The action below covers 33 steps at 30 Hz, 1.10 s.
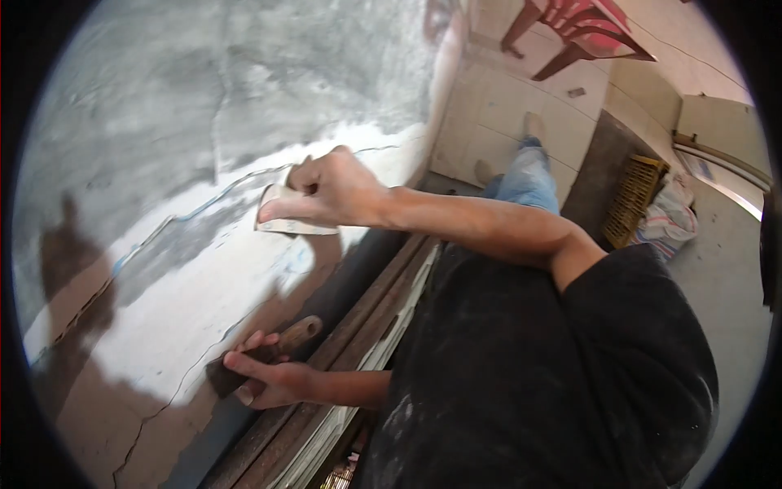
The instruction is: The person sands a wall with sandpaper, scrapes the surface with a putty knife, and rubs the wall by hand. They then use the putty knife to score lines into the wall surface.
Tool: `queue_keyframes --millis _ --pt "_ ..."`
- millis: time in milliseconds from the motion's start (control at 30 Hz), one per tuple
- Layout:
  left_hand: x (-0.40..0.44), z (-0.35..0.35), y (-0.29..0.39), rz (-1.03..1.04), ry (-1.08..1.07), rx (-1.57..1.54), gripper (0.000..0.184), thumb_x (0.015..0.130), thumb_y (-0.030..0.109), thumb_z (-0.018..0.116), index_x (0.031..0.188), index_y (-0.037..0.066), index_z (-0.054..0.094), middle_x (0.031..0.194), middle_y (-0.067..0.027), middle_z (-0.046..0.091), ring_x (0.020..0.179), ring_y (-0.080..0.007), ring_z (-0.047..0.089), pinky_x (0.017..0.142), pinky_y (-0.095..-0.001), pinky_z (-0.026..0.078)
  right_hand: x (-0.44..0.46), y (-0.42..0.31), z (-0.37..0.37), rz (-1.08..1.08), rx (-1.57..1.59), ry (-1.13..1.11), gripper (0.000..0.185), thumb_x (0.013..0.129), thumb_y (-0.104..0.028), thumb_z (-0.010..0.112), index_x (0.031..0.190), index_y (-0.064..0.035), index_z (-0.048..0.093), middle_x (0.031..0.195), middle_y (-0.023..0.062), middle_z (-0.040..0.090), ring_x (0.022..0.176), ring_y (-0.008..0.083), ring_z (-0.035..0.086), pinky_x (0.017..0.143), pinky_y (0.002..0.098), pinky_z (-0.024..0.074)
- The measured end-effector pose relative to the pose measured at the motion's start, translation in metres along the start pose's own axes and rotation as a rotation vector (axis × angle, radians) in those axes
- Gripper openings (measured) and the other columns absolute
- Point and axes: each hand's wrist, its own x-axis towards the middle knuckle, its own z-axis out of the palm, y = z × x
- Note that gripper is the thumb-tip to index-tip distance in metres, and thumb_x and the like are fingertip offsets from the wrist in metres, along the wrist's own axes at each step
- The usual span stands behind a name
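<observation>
My right hand (346, 191) is closed around a pale flat scraper (303, 227), its thumb pressed along the blade. It is close to a wall (147, 90) with a long crack running through white filler (195, 318). Lower down, my left hand (273, 379) grips a putty knife (300, 332) with a worn wooden handle. The dark, broad end of that knife sticks out past the fingers, near the base of the filled patch. How much filler is on either tool I cannot tell.
Long brown wooden boards (326, 359) lie between my body and the wall. A red plastic chair (570, 24) stands on the tiled floor at the top. A yellow plastic crate (631, 200) and a white sack (668, 216) sit at the right.
</observation>
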Motion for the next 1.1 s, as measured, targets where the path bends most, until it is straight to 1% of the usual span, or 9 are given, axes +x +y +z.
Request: queue_keyframes --millis 133,200,367,467,600,700,833,933,1100 --pt "0.003 0.000 -0.008 0.026 -0.005 -0.058 0.043 0.091 0.043 0.066 0.084 0.001 0.059 0.072 -0.0098 0.067 0.053 -0.0115 0.059 0.039 -0.0197 0.028 0.003 -0.012 -0.005 0.031 0.033 -0.078 0.068 0.077 -0.054 0.076 0.046 -0.0021 0.046 0.044 0.0013 0.045 0.043 0.0095 0.038 0.039 0.0305 0.0310" --pt "0.005 -0.002 -0.009 0.018 -0.017 -0.067 0.043 0.091 0.044 0.065 0.083 0.003 0.058 0.071 -0.0097 0.067 0.052 -0.0114 0.058 0.039 -0.0195 0.030 0.002 0.003 -0.008 0.092 0.031 -0.105 0.064 0.078 -0.053 0.076 0.045 -0.0068 0.048 0.044 -0.0010 0.044 0.041 0.0072 0.035 0.037 0.0282 0.0246" --pt "0.002 0.004 -0.006 0.003 0.025 -0.076 0.043 0.092 0.044 0.064 0.079 0.003 0.057 0.070 -0.0097 0.066 0.051 -0.0121 0.058 0.039 -0.0197 0.030 0.008 -0.005 -0.009 -0.026 0.053 -0.047 0.062 0.079 -0.048 0.078 0.045 -0.0091 0.045 0.044 -0.0034 0.039 0.042 0.0057 0.032 0.038 0.0277 0.0205" --pt "0.002 0.003 -0.002 -0.003 0.010 -0.070 0.043 0.092 0.043 0.064 0.078 0.004 0.057 0.069 -0.0092 0.066 0.051 -0.0124 0.058 0.039 -0.0195 0.030 0.018 -0.028 -0.009 -0.057 0.148 -0.006 0.061 0.079 -0.047 0.078 0.045 -0.0100 0.044 0.044 -0.0041 0.037 0.043 0.0051 0.030 0.038 0.0282 0.0194" --pt "0.004 0.005 -0.004 0.022 -0.008 -0.083 0.042 0.093 0.042 0.063 0.078 0.003 0.057 0.068 -0.0087 0.065 0.051 -0.0123 0.058 0.039 -0.0196 0.030 0.008 0.005 -0.018 0.081 0.050 -0.014 0.058 0.079 -0.049 0.077 0.046 -0.0109 0.048 0.044 -0.0045 0.040 0.042 0.0041 0.032 0.037 0.0264 0.0223" --pt "0.002 0.003 -0.003 0.018 0.003 -0.066 0.041 0.093 0.042 0.063 0.078 0.003 0.057 0.067 -0.0086 0.065 0.050 -0.0122 0.058 0.038 -0.0197 0.029 0.019 -0.013 -0.014 -0.102 -0.038 -0.007 0.058 0.078 -0.048 0.078 0.046 -0.0092 0.050 0.045 -0.0042 0.042 0.042 0.0038 0.033 0.037 0.0267 0.0228" --pt "0.001 0.003 -0.001 0.015 -0.017 -0.070 0.040 0.093 0.041 0.064 0.080 0.004 0.057 0.067 -0.0087 0.065 0.050 -0.0122 0.058 0.038 -0.0198 0.029 0.022 -0.015 -0.017 -0.019 -0.082 -0.076 0.061 0.078 -0.045 0.080 0.046 -0.0062 0.046 0.046 -0.0033 0.039 0.044 0.0055 0.031 0.039 0.0277 0.0219" --pt "0.002 0.006 -0.002 0.018 -0.003 -0.085 0.041 0.093 0.042 0.064 0.080 0.004 0.057 0.068 -0.0091 0.065 0.050 -0.0124 0.058 0.038 -0.0197 0.029 0.015 0.002 -0.019 -0.029 -0.018 0.000 0.062 0.079 -0.044 0.080 0.045 -0.0061 0.043 0.045 -0.0023 0.037 0.045 0.0066 0.030 0.039 0.0280 0.0223" --pt "0.003 0.004 -0.005 0.008 -0.018 -0.099 0.042 0.093 0.042 0.064 0.078 0.003 0.057 0.067 -0.0096 0.065 0.050 -0.0121 0.058 0.038 -0.0198 0.029 0.033 -0.045 -0.019 -0.185 0.079 -0.027 0.065 0.079 -0.044 0.080 0.044 -0.0078 0.040 0.045 -0.0025 0.035 0.046 0.0052 0.030 0.040 0.0275 0.0214"
